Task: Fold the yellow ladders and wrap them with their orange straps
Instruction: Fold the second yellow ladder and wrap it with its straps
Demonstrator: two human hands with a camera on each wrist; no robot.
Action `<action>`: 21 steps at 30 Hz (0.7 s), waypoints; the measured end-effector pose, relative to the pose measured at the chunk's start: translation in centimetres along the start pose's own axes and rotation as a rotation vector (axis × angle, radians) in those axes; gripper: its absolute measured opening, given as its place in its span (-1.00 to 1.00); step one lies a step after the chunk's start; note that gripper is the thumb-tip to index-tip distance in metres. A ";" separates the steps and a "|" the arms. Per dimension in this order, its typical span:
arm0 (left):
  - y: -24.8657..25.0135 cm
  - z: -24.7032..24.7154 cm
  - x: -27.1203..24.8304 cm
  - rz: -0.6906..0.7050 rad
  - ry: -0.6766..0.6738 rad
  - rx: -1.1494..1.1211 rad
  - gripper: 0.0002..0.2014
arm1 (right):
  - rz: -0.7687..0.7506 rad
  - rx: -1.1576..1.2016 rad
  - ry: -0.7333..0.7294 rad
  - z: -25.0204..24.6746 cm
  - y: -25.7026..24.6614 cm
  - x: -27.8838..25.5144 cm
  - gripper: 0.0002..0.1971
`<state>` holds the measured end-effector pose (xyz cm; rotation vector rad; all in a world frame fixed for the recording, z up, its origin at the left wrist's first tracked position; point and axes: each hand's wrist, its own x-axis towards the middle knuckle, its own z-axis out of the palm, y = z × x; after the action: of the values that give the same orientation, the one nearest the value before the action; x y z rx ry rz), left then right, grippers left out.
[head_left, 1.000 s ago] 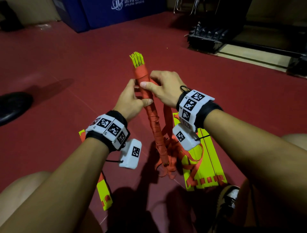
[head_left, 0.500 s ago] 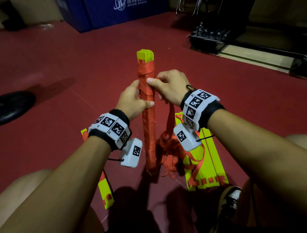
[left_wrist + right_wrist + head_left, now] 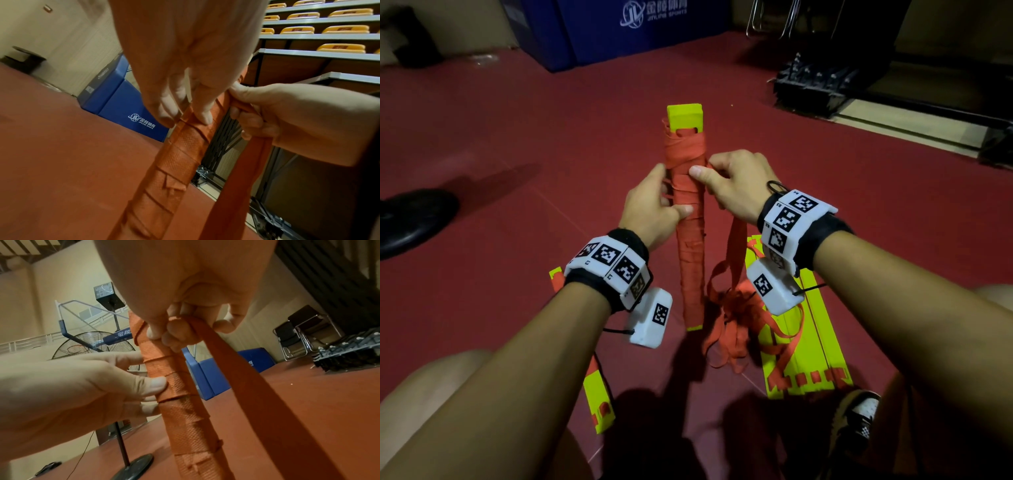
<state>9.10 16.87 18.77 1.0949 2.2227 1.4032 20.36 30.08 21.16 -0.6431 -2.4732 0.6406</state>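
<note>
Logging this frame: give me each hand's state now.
Left hand: gripping the wrapped ladder bundle.
Right hand: pinching the loose orange strap.

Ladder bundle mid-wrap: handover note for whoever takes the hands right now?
Left hand: grips the folded ladder bundle, held upright, thumb across the wrapped section.
Right hand: pinches the loose orange strap beside the bundle, just under the top turns.
Done: this bundle is folded and strapped along most of its length; the yellow top end is bare.
Left: wind on the slack tangled on the floor and secure the end. A second ladder on the floor by the right knee is unwrapped; a third piece lies under the left forearm.
</note>
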 end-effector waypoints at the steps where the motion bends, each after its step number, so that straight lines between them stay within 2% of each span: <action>1: -0.1 0.0 0.1 0.011 0.015 0.012 -0.55 | 0.008 0.007 -0.012 0.1 -0.1 -0.1 -0.49; 4: -0.1 0.1 -0.1 0.039 0.023 0.030 -0.57 | 0.013 -0.045 -0.042 0.1 -0.5 -0.3 -0.48; 7: 0.5 0.3 -0.5 0.080 0.009 0.036 -0.62 | 0.045 -0.085 -0.013 0.2 -0.5 -0.3 -0.40; 10: 1.1 0.6 -0.7 0.111 -0.016 0.062 -0.50 | 0.050 -0.081 0.027 0.0 -0.4 -0.1 -0.38; 13: 1.0 0.8 -0.5 0.097 -0.092 0.075 -0.41 | -0.011 -0.063 -0.002 -0.4 -0.3 0.2 -0.43; 17: 1.1 0.5 -0.6 0.023 -0.246 -0.101 -0.44 | -0.047 -0.050 -0.023 -0.5 -0.2 0.2 -0.55; 21: 0.7 0.4 -0.4 0.018 -0.235 -0.156 -0.38 | -0.073 -0.023 -0.007 -0.2 -0.1 0.0 -0.64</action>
<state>9.95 17.00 19.11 1.1621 1.9118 1.3514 20.43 30.04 21.32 -0.5576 -2.5013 0.5880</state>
